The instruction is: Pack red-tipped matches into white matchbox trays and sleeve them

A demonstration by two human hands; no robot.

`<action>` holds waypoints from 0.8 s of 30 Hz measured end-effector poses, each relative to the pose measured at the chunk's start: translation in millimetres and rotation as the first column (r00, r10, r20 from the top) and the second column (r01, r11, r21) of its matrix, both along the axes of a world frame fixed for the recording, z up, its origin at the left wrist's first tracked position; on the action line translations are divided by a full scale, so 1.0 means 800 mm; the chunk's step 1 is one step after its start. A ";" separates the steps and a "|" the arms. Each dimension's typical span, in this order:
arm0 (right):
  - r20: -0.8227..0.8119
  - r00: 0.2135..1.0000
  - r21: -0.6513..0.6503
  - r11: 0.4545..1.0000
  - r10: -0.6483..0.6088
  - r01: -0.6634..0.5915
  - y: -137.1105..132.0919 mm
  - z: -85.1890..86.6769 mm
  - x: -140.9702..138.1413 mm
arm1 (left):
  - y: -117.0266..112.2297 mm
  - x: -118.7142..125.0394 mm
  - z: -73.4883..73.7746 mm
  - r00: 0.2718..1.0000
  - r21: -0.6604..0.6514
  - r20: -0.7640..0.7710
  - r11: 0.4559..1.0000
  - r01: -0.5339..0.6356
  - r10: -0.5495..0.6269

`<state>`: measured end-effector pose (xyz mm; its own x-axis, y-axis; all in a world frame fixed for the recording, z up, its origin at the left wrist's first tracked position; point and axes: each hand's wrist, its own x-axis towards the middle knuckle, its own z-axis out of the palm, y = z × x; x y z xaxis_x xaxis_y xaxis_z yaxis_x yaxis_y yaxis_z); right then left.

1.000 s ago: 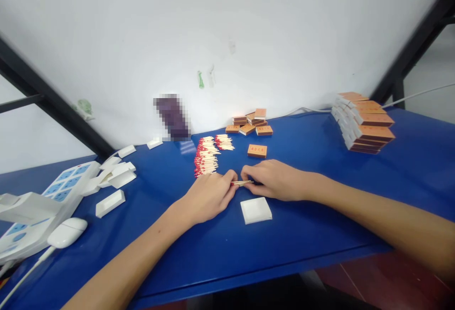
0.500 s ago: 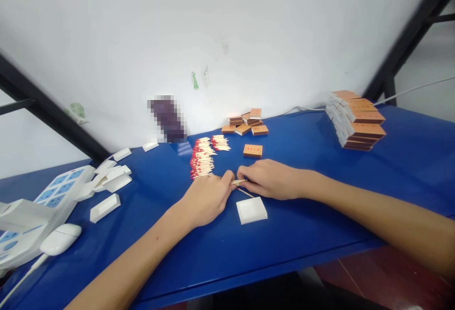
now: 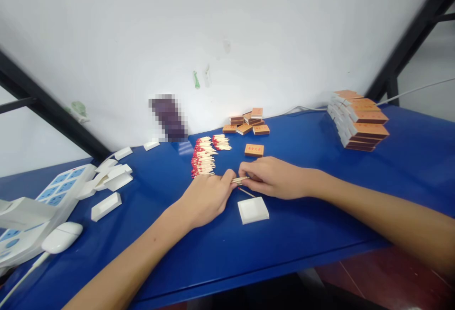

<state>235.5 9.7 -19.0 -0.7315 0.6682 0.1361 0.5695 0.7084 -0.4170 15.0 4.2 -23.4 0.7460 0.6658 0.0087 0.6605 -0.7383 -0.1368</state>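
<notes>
A small bunch of matches (image 3: 239, 180) spans the gap between my two hands, its heads hidden by fingers. My left hand (image 3: 208, 198) pinches one end, and my right hand (image 3: 261, 177) has its fingers closed at the other. Just below them a single match (image 3: 247, 192) lies slanted on the table, red head toward the left. Its lower end is close to a white matchbox tray (image 3: 253, 210). Behind my left hand are piles of red-headed matches (image 3: 204, 158), with a smaller pile (image 3: 222, 142) beside them. An orange matchbox (image 3: 254, 150) lies beyond my right hand.
More orange matchboxes (image 3: 245, 123) are heaped by the wall, and a tall stack of matchboxes (image 3: 366, 123) stands at the right. On the left are several white trays (image 3: 117, 177), a power strip (image 3: 67, 182) and a white plug-like piece with a cable (image 3: 62, 238). The blue table (image 3: 199, 262) has a front edge near me.
My right hand has shifted very slightly away from my left, so a bit more of the matches shows between them. The view has moved a little; the other things lie as before.
</notes>
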 end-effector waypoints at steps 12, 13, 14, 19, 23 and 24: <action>-0.080 0.985 -0.209 0.964 0.152 -0.166 -0.019 0.006 0.007 | -0.030 0.003 0.006 0.974 -0.292 0.197 0.942 0.164 -0.108; -0.068 0.985 -0.205 0.964 0.160 -0.171 -0.018 0.005 0.006 | -0.029 0.003 0.004 0.971 -0.306 0.215 0.938 0.165 -0.101; -0.059 0.985 -0.197 0.965 0.163 -0.172 -0.018 0.006 0.006 | -0.028 0.002 0.003 0.968 -0.309 0.231 0.936 0.167 -0.097; -0.023 0.986 -0.181 0.969 0.166 -0.168 -0.018 0.007 0.006 | -0.026 0.001 -0.006 0.936 -0.213 0.319 0.951 0.223 -0.148; -0.005 0.986 -0.176 0.970 0.169 -0.168 -0.018 0.007 0.008 | -0.026 0.002 -0.010 0.901 -0.126 0.397 0.962 0.244 -0.177; -0.003 0.986 -0.169 0.972 0.168 -0.166 -0.019 0.007 0.009 | -0.025 0.002 -0.011 0.893 -0.117 0.411 0.960 0.253 -0.185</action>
<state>242.7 -5.1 -13.2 -0.8357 0.5488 0.0235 0.4542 0.7145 -0.5322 16.9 -16.2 -31.8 0.8311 0.5033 0.2366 0.4538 -0.8597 0.2346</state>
